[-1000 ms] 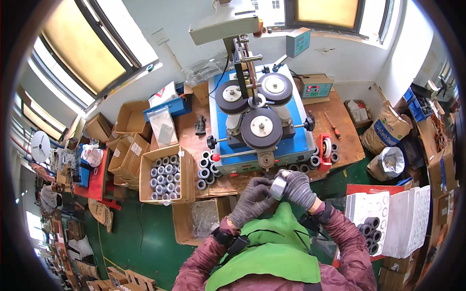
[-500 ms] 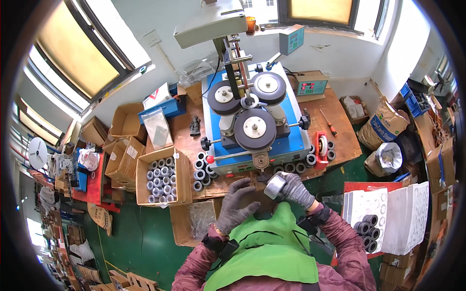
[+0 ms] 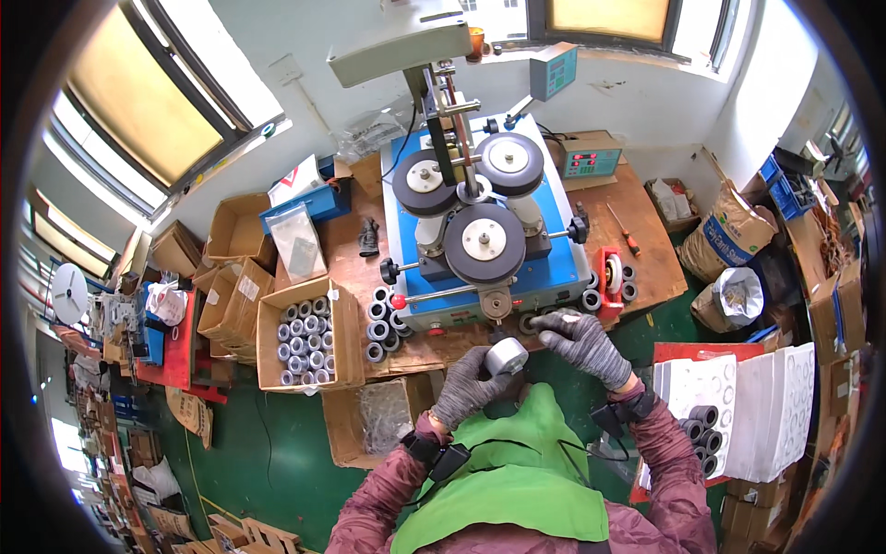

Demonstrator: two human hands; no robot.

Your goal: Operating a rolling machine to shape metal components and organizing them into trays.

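Note:
My left hand (image 3: pixel 466 390), in a grey knit glove, grips a thick silver-white metal ring (image 3: pixel 506 356) in front of the bench edge. My right hand (image 3: pixel 591 346), gloved alike, is apart from it with fingers stretched forward and nothing visible in them. It is nearest a dark ring (image 3: pixel 528 323) at the bench's front edge, partly hidden by the fingertips. Beyond the hands stands a blue machine with three dark round wheels (image 3: pixel 484 242). A similar ring (image 3: pixel 475 190) sits between those wheels.
Left on the wooden bench (image 3: pixel 651 245), a cardboard box (image 3: pixel 343 343) holds several silver rings; loose rings (image 3: pixel 377 330) stand beside it. Right are a red holder (image 3: pixel 609 284) and a screwdriver (image 3: pixel 626 233). Dark rings (image 3: pixel 703 434) stand on a white sheet at the lower right.
The silver ring has passed from my right hand into my left, which has closed on it. My right hand has let go and moved right and forward toward the bench edge.

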